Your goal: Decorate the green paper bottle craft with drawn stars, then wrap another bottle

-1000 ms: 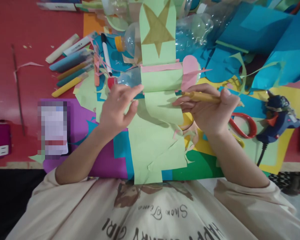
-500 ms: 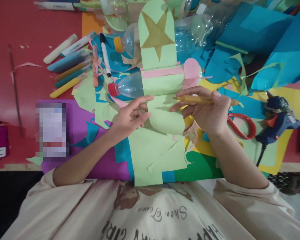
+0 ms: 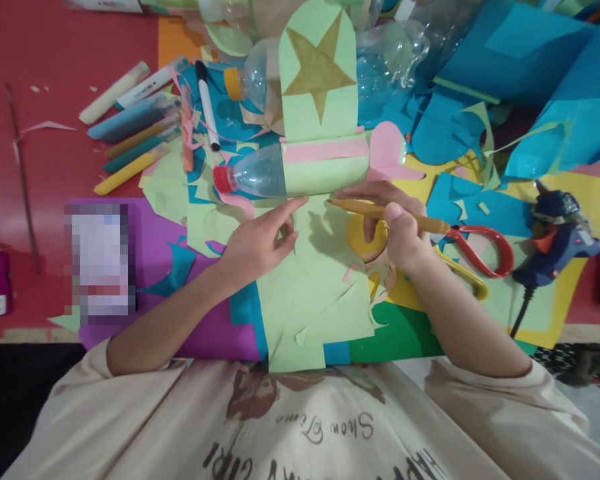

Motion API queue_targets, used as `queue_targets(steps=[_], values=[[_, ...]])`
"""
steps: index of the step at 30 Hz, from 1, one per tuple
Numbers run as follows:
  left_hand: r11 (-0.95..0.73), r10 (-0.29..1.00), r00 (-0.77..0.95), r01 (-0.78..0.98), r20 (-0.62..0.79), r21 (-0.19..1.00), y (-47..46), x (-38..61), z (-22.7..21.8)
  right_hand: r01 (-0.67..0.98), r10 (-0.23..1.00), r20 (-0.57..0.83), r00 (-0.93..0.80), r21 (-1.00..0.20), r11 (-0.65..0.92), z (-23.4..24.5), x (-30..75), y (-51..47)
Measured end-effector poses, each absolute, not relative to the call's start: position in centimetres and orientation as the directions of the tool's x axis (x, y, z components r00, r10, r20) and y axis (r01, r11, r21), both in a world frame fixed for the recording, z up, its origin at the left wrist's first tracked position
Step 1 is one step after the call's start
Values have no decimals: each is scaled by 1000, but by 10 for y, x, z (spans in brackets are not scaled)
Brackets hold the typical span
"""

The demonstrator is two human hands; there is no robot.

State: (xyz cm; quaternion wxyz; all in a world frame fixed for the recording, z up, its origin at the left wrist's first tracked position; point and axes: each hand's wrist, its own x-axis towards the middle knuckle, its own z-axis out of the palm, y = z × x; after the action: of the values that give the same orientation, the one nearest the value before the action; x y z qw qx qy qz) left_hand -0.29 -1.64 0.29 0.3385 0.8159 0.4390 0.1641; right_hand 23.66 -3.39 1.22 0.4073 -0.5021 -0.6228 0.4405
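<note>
My right hand grips a golden-brown marker, its tip pointing left near the lower edge of a wrapped plastic bottle. My left hand has its index finger stretched out to that same edge, thumb apart, holding nothing. The bottle lies on its side with a red cap at the left. Light green paper with a pink strip wraps it. A rounded green panel bearing a brown star extends beyond it. Under my hands lies a light green sheet.
Several markers lie at the left, above a blurred phone. Red- and yellow-handled scissors and a blue glue gun lie at the right. A yellow round piece, blue paper and scraps surround the bottle.
The rounded green flap below the bottle no longer shows, exposing the sheet and the yellow round piece. My right hand has shifted left and down with the marker; my left hand has barely moved.
</note>
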Motion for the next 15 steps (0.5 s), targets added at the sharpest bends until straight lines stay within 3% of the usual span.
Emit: queue_targets(steps=[5, 11, 15], values=[[-500, 797, 603, 654, 6, 568, -19, -5, -1, 372, 984, 32, -178, -923, 97, 14, 234, -36], [-593, 789, 614, 751, 22, 291, -21, -5, -1, 385, 977, 43, -208, -915, 122, 12, 233, -35], [-591, 789, 614, 765, -14, 255, -18, -2, 2, 339, 978, 11, -208, -937, 82, 7, 235, -36]])
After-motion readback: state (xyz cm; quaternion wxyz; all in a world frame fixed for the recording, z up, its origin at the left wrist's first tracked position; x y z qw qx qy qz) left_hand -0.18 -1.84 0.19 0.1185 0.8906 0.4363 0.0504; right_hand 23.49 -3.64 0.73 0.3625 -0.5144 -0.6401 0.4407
